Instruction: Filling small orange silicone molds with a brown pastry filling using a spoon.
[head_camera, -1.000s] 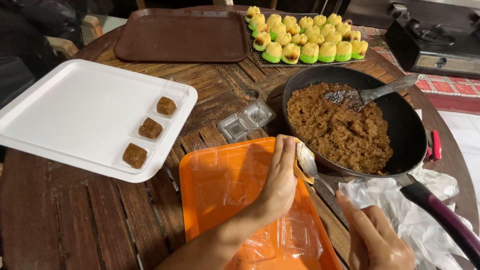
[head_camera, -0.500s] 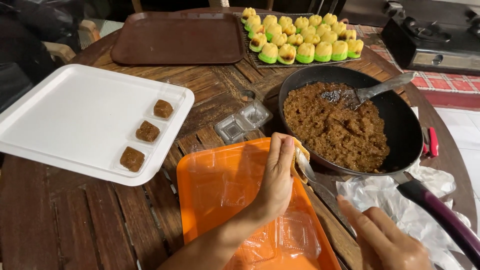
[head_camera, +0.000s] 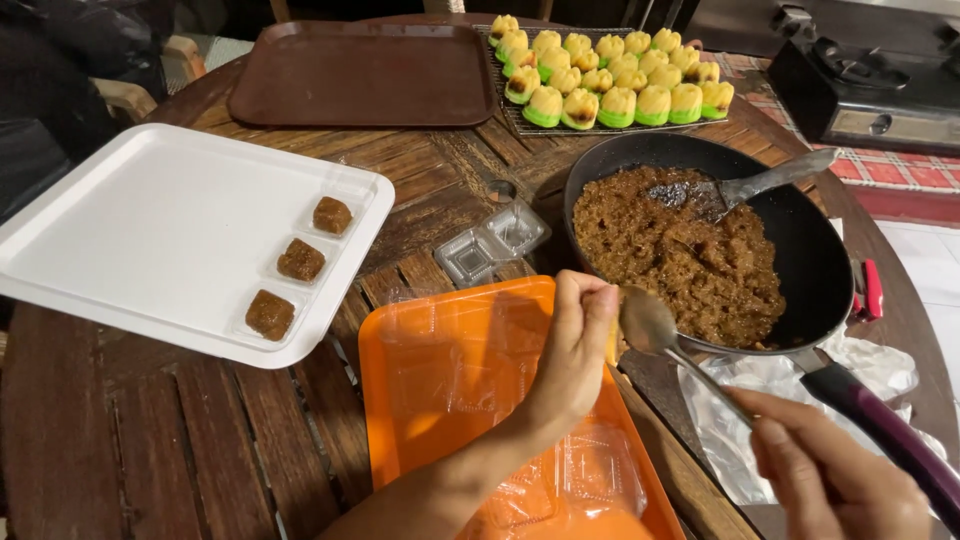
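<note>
My left hand reaches over the orange tray, its fingers pinched shut on a small pale piece at the tray's right edge. My right hand holds a metal spoon by the handle. The spoon's empty bowl hangs just right of my left fingertips, at the near rim of the black pan. Brown sticky filling fills the pan, and a metal spatula rests in it. Clear plastic cups lie on the orange tray.
A white tray at left holds three brown pieces in clear cups. Two empty clear cups sit mid-table. Behind are a brown tray, several yellow-green cakes and a gas stove. Crumpled plastic lies under the pan handle.
The spoon's bowl has come out from behind my left fingers and sits a little to their right. My left hand has stayed over the orange tray.
</note>
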